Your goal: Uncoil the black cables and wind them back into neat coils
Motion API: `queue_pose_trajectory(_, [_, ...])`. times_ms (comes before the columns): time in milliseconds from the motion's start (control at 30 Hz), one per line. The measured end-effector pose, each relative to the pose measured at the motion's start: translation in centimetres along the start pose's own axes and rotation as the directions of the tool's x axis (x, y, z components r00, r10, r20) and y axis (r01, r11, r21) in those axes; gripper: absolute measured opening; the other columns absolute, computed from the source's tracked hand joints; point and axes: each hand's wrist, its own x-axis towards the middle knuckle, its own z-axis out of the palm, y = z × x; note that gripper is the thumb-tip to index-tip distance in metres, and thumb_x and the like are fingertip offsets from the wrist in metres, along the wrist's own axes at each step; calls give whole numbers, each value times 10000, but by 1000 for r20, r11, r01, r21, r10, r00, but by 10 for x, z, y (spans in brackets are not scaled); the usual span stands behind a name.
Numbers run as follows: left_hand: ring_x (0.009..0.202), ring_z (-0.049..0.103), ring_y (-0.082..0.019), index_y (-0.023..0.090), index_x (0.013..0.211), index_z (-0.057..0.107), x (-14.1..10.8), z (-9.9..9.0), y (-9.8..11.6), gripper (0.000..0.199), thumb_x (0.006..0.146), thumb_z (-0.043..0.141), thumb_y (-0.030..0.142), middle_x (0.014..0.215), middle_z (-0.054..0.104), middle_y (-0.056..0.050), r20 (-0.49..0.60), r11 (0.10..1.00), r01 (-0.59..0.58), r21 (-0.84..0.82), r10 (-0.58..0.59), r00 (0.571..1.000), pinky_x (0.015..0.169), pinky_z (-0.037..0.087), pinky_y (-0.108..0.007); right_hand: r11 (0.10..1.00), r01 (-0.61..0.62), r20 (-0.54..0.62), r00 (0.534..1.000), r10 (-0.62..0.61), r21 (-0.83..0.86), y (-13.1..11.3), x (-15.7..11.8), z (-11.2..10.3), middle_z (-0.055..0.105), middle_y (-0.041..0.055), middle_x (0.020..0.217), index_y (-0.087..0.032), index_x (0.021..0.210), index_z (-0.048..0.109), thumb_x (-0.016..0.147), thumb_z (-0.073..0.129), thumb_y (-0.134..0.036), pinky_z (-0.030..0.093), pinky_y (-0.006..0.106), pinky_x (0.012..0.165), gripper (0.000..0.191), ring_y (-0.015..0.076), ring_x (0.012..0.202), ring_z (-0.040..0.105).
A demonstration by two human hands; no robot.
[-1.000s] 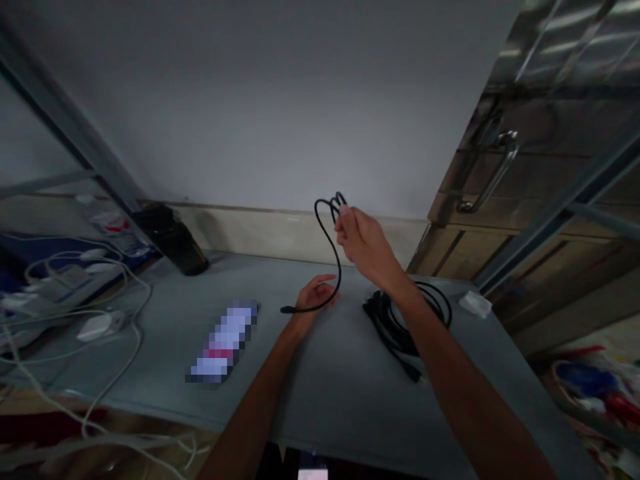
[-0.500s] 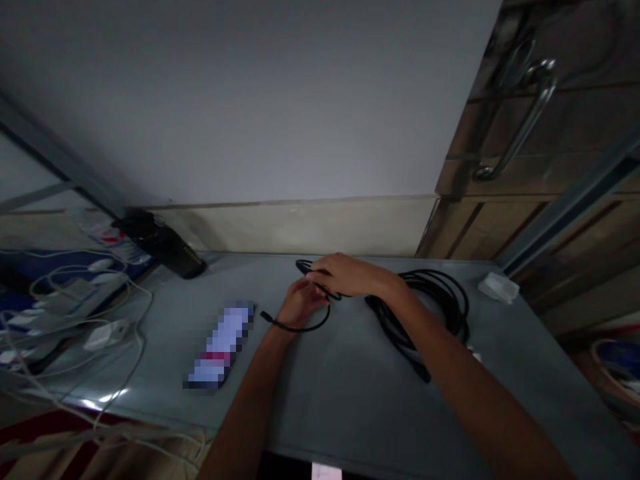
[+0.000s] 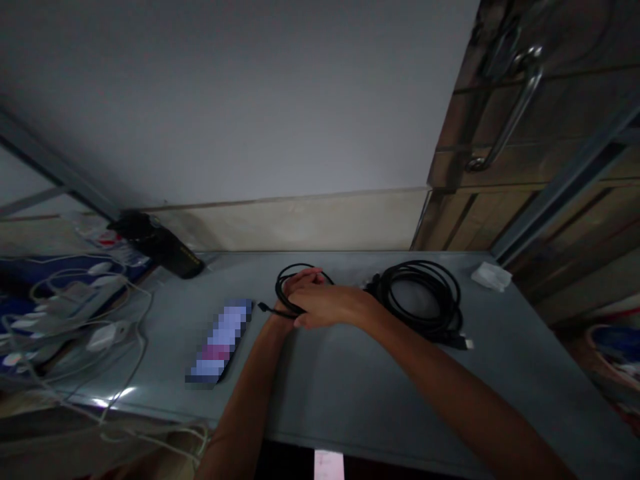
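A thin black cable (image 3: 281, 273) forms loops around my left hand (image 3: 299, 283), and its plug end sticks out to the left over my wrist. My left hand is inside the loops, its fingers curled and partly covered. My right hand (image 3: 320, 305) lies across it from the right, fingers closed on the cable strands near the left palm. Right of the hands, a thicker coiled black cable (image 3: 453, 293) rests on the grey table (image 3: 345, 400), its connector pointing right.
A phone (image 3: 223, 340) lies left of my forearm. Farther left are a black bottle (image 3: 173, 250), white cables and a power strip (image 3: 83, 300). A crumpled white item (image 3: 491, 276) sits at the back right. A wall (image 3: 300, 220) borders the table's rear.
My right hand has moved down and left over my left hand. The thin cable now loops wider around the left hand. The view has shifted slightly, and the thick coil is more exposed.
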Motion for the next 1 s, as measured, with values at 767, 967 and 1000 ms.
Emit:
queue_pose_trajectory(767, [969,818,-226,176,1157,822,-15,0,56,199,1019,679,191,1050,852,-96,-109,518,42,-855,-256,960,862,660,-332,982,-44,-179,981,77,181,31,-34,-45,789,75,910,-150,932,733,1137,672,-284,410,275,694,252,163,797,696])
queue_pose_trajectory(967, [880,819,-213,166,1190,805,-15,-6,61,232,1067,611,198,894,818,-64,-98,459,57,-887,-307,947,889,681,-364,921,-64,-439,865,244,384,46,-53,-67,706,5,731,-170,946,640,1213,454,-317,412,243,600,357,91,535,587])
queue_pose_trajectory(1000, [870,816,-206,158,1199,802,-15,-7,60,237,1072,607,202,897,817,-67,-104,453,45,-890,-298,949,870,679,-348,919,-37,-531,807,259,392,48,-57,-73,673,-12,708,-176,960,639,1220,438,-351,395,242,584,373,86,519,552])
